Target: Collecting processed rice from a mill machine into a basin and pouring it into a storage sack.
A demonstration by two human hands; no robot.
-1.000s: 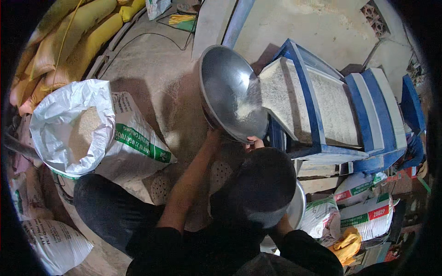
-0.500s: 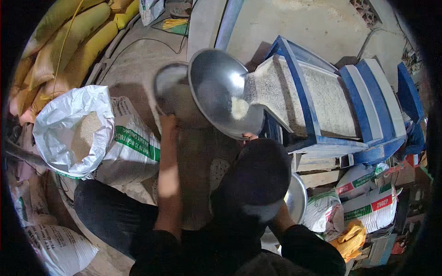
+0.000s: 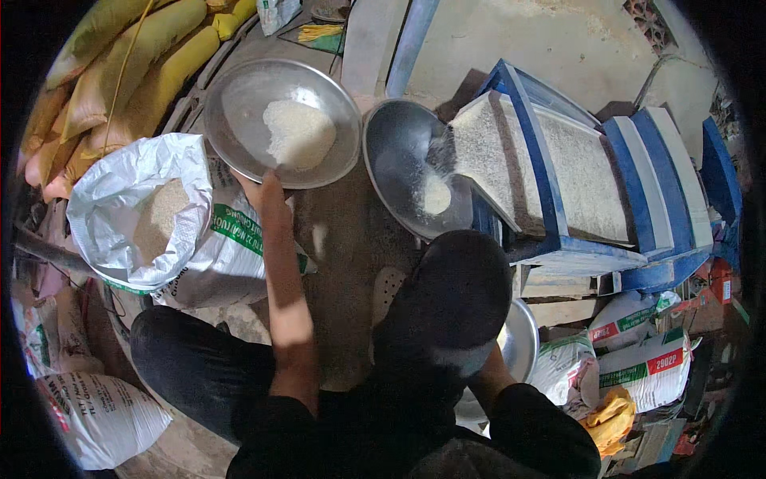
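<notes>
1. Dusty grey-brown concrete floor [image 3: 343, 255] stretches under the work, with plump yellow sacks [image 3: 155, 68] stacked at the upper left.
2. Held over this floor is a wide, round silver metal bowl [image 3: 227, 120], with a heap of fine white grain [image 3: 299, 132] inside, partly in shadow.
3. The person's left hand [image 3: 263, 190] has this bowl by its near rim: the grip is closed there, the thumb at the edge, the other fingers mostly hidden underneath.
4. The right forearm [image 3: 496, 369] runs behind a dark-clothed knee [image 3: 447, 295], which hides the right hand; I cannot tell how far open its grip is or what it holds.
5. Just right of the held bowl, a deep, dark-grey metal bowl [image 3: 391, 148] tilts below the lip of a blue-framed machine with a pale, sloping tray [image 3: 578, 172], and a small white grain pile [image 3: 436, 195] lies in it.
6. Near the left hand, an open white woven plastic sack [image 3: 94, 203] shows pale grain [image 3: 162, 219] inside.
</notes>
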